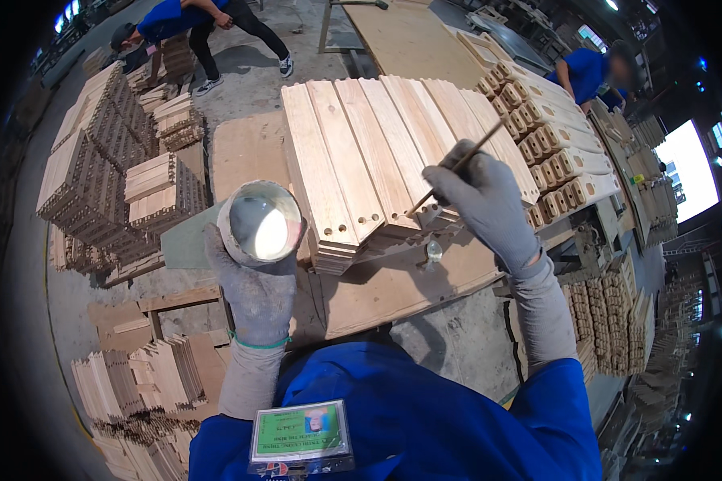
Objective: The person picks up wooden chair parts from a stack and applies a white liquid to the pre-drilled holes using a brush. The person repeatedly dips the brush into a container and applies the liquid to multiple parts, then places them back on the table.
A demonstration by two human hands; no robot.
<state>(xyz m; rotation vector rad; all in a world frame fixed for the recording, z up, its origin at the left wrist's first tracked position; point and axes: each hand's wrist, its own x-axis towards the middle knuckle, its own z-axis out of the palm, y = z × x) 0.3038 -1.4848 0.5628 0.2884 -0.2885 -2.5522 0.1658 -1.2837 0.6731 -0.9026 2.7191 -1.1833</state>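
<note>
L hand [257, 293] wraps cup [253, 194] w/ white liquid [271, 232], mouth up prob. vs spills; R hand [489, 200] pinches thin stick [489, 136], tip at drilled near ends of stacked boards [377, 152], likely faced near for easy reach.

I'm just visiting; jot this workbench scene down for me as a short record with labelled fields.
Left hand: gloved hand holding a cup with white contents
Right hand: gloved hand holding a thin stick
Stick tip: at the near ends of the boards; whether inside a hole, I cannot tell
Boards: pale wood, stacked side by side, drilled near their ends
Surface: brown tabletop
Left side: more wood stacks
Others: two people in blue, one bending, one upper right
</note>
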